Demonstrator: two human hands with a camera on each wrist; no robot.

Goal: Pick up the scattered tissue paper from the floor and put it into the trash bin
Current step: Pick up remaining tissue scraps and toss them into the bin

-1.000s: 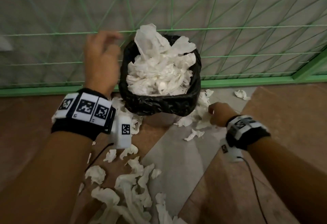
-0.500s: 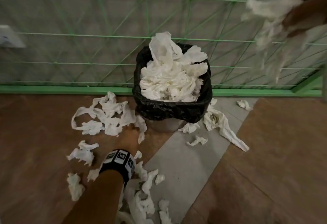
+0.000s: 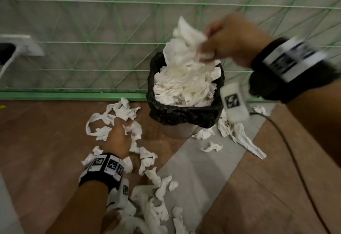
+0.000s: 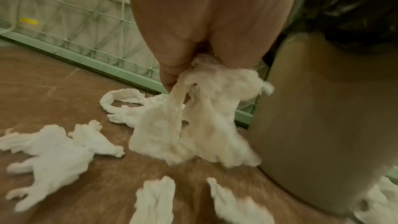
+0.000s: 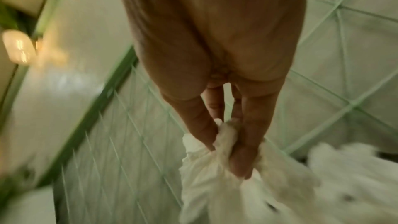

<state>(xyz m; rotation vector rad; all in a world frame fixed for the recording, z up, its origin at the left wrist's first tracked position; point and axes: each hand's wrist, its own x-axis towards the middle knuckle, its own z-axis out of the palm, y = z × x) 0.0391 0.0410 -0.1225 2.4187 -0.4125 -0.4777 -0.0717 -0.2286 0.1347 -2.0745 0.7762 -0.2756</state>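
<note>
A round trash bin (image 3: 180,131) with a black liner (image 3: 184,115) stands by the green fence, heaped with white tissue (image 3: 184,84). My right hand (image 3: 217,47) hovers over the bin and pinches a wad of tissue (image 5: 217,173) between thumb and fingers. My left hand (image 3: 118,132) is down on the floor left of the bin, gripping a clump of tissue (image 4: 193,125) that hangs from its curled fingers. Several more tissue scraps (image 3: 153,202) lie scattered on the floor around my left wrist, and several others (image 3: 239,137) lie right of the bin.
A green mesh fence (image 3: 92,49) with a green base rail (image 3: 64,96) runs close behind the bin. A white wall socket with a black plug (image 3: 16,47) sits at far left. The floor is brown boards with a grey strip (image 3: 193,169). A black cable (image 3: 295,159) trails from my right wrist.
My right hand came down from the upper right to just over the bin, still holding tissue. My left hand slid forward on the floor into the tissue pile and closed on a clump.
</note>
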